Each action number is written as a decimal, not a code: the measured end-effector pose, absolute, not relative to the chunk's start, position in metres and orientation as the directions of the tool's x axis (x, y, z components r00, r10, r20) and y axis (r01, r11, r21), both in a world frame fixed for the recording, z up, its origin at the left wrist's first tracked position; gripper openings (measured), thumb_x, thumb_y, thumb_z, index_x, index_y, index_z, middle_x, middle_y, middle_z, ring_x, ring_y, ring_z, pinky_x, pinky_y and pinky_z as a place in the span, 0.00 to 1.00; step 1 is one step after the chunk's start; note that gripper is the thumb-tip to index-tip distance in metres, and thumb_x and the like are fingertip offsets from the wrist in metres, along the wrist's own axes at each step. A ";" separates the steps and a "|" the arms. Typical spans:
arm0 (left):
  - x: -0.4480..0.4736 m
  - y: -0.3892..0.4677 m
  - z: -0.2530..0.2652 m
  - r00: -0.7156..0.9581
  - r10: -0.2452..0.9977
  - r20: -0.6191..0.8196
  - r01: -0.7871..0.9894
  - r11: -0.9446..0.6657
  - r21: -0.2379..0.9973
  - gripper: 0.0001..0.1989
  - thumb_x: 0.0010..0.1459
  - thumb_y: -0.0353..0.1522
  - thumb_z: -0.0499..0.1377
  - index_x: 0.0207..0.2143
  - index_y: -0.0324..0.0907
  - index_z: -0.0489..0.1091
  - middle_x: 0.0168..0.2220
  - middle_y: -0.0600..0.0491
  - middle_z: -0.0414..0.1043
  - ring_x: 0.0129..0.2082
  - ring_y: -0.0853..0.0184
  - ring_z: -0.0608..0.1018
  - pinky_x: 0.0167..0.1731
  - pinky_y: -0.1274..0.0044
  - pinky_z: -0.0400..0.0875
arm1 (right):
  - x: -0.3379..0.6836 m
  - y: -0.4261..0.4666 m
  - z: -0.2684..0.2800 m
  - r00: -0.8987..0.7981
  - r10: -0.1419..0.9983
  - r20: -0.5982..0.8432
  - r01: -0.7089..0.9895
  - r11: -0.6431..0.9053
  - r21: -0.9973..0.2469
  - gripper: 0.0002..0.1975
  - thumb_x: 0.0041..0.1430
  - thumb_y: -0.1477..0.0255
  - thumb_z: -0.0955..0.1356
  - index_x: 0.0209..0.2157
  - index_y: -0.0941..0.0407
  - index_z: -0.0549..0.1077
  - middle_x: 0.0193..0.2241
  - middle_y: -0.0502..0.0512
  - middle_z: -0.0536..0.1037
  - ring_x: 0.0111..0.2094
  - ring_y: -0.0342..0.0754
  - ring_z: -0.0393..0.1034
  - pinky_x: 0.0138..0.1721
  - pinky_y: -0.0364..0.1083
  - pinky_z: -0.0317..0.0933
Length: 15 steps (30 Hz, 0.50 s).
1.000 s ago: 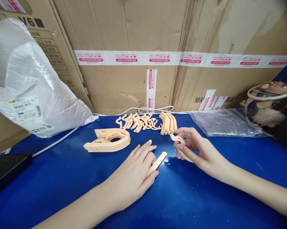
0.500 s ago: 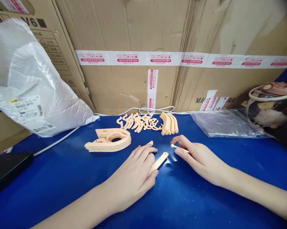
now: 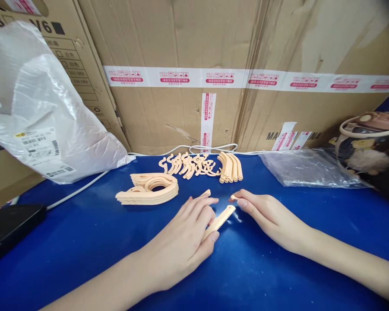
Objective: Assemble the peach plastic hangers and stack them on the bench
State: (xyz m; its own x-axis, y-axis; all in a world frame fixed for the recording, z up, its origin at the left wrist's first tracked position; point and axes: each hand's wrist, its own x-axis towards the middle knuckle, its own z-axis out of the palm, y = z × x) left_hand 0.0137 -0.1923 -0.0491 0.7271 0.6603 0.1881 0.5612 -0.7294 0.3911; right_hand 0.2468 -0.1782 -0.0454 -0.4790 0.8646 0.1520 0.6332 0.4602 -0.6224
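My left hand (image 3: 189,242) is closed around a beige plastic hanger arm (image 3: 220,221), whose rounded, holed end sticks out past the thumb to the upper right. Another beige end (image 3: 207,192) shows beyond its fingers; whether it belongs to the same part is hidden. My right hand (image 3: 268,211) pinches a small beige hanger hook (image 3: 234,197) between thumb and fingers, with only its tip showing. A gap separates the hook tip from the arm's end. Behind the hands lie several loose hooks (image 3: 188,166) and, to their right, a group of curved hanger arms (image 3: 229,167).
Folded beige hangers (image 3: 147,198) are stacked at the left. A clear plastic bag (image 3: 311,168) and a dark bag (image 3: 365,147) are at the right. Cardboard boxes (image 3: 168,116) wall the back, with a white cable along them. A white package (image 3: 61,116) and black device (image 3: 16,229) stand left.
My left hand and the hanger arm have shifted slightly to the right, closer to the right hand. In my right hand, the hook has turned so that less of it shows.
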 end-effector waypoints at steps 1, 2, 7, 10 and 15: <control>0.014 -0.192 -0.049 0.725 0.662 0.190 0.562 -0.728 0.394 0.07 0.68 0.34 0.45 0.39 0.43 0.60 0.58 0.46 0.60 0.65 0.58 0.52 0.59 0.58 0.58 | 0.246 -0.179 -0.046 -0.478 0.866 0.144 0.633 0.454 -0.627 0.15 0.70 0.63 0.54 0.39 0.53 0.67 0.36 0.50 0.76 0.35 0.45 0.71 0.36 0.44 0.60; 0.014 -0.192 -0.049 0.723 0.664 0.191 0.562 -0.726 0.397 0.07 0.67 0.34 0.45 0.40 0.43 0.60 0.58 0.46 0.60 0.65 0.59 0.53 0.59 0.59 0.58 | 0.246 -0.180 -0.046 -0.480 0.866 0.137 0.634 0.451 -0.628 0.15 0.70 0.63 0.53 0.39 0.53 0.66 0.35 0.49 0.76 0.34 0.45 0.71 0.36 0.44 0.60; 0.015 -0.191 -0.047 0.715 0.676 0.179 0.569 -0.711 0.414 0.06 0.68 0.34 0.44 0.40 0.44 0.59 0.58 0.46 0.59 0.65 0.60 0.52 0.59 0.58 0.58 | 0.246 -0.181 -0.048 -0.500 0.857 0.128 0.650 0.468 -0.599 0.15 0.70 0.63 0.53 0.38 0.53 0.66 0.33 0.49 0.75 0.32 0.45 0.69 0.35 0.44 0.58; 0.015 -0.191 -0.047 0.715 0.673 0.191 0.560 -0.714 0.420 0.07 0.68 0.34 0.44 0.39 0.44 0.59 0.58 0.45 0.60 0.65 0.59 0.51 0.59 0.58 0.58 | 0.245 -0.182 -0.048 -0.522 0.844 0.122 0.649 0.486 -0.585 0.13 0.69 0.62 0.56 0.37 0.53 0.66 0.33 0.49 0.74 0.31 0.45 0.69 0.32 0.44 0.58; 0.014 -0.192 -0.047 0.728 0.659 0.189 0.556 -0.729 0.400 0.07 0.67 0.34 0.45 0.42 0.44 0.61 0.59 0.47 0.60 0.66 0.59 0.51 0.60 0.58 0.56 | 0.244 -0.183 -0.049 -0.516 0.847 0.126 0.647 0.481 -0.592 0.13 0.68 0.62 0.57 0.32 0.54 0.64 0.27 0.47 0.72 0.26 0.44 0.67 0.28 0.42 0.56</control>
